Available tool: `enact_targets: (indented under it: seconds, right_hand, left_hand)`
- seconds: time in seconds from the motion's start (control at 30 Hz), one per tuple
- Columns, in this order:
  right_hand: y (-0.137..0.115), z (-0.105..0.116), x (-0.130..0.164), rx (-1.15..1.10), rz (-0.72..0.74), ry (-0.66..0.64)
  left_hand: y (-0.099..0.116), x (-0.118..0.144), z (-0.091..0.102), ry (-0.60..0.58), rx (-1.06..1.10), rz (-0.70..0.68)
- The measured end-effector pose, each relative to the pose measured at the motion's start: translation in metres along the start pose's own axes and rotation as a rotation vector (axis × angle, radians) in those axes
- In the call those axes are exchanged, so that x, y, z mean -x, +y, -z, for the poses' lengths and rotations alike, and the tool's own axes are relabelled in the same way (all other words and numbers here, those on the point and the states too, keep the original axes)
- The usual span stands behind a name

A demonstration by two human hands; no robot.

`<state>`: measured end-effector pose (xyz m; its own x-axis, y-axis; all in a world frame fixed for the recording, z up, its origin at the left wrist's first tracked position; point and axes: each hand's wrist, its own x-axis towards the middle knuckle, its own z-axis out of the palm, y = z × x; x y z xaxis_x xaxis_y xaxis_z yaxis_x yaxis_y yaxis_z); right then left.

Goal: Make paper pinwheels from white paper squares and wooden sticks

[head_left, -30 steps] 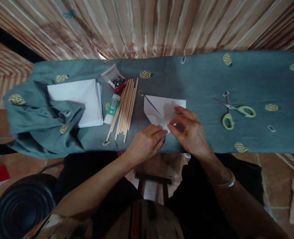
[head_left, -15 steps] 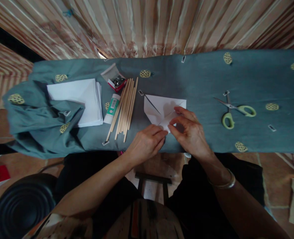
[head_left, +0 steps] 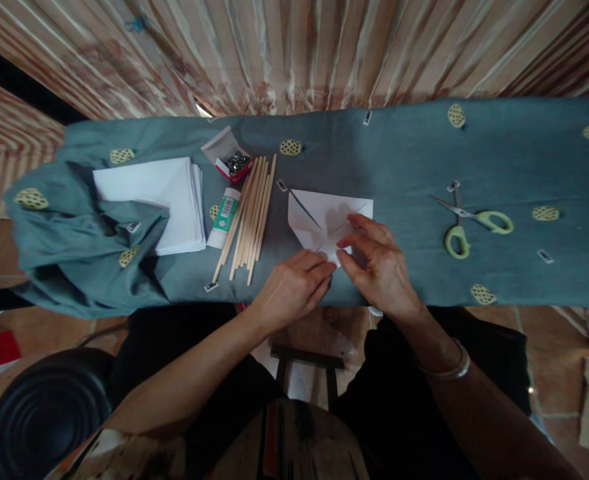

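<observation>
White slit paper (head_left: 327, 212) lies on teal pineapple-print cloth (head_left: 407, 160); my left hand (head_left: 298, 283), fingers together, touches its near corner, my right hand (head_left: 380, 263) curves over it; whether either pinches, I cannot tell.

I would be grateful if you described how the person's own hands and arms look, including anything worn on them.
The left hand and right hand are both gloveless, and both forearms are uncovered. A smooth, silvery bangle circles the right wrist; the left wrist has none. Patterned tan fabric near the left elbow may be a sleeve.
</observation>
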<state>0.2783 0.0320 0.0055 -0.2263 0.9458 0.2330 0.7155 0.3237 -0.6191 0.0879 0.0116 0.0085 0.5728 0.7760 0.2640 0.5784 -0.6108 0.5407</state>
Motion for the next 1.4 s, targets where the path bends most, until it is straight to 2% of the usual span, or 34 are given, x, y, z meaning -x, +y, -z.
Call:
enact_targets:
  seconds: [0.73, 0.93, 1.3, 1.4]
  right_hand:
    - [0.0, -0.002, 0.003, 0.049, 0.136, -0.04]
    - [-0.003, -0.002, 0.003, 0.056, 0.107, -0.079]
    - [0.002, -0.023, 0.018, 0.156, 0.187, -0.043]
    - [0.001, -0.022, 0.02, 0.136, 0.172, -0.048]
  left_hand:
    - [0.0, 0.0, 0.0, -0.026, 0.002, 0.017]
    - [0.0, -0.001, 0.001, -0.036, -0.005, 0.022]
    - [0.001, -0.002, 0.001, -0.068, -0.012, 0.053]
    - [0.001, -0.002, 0.001, -0.061, -0.034, 0.045]
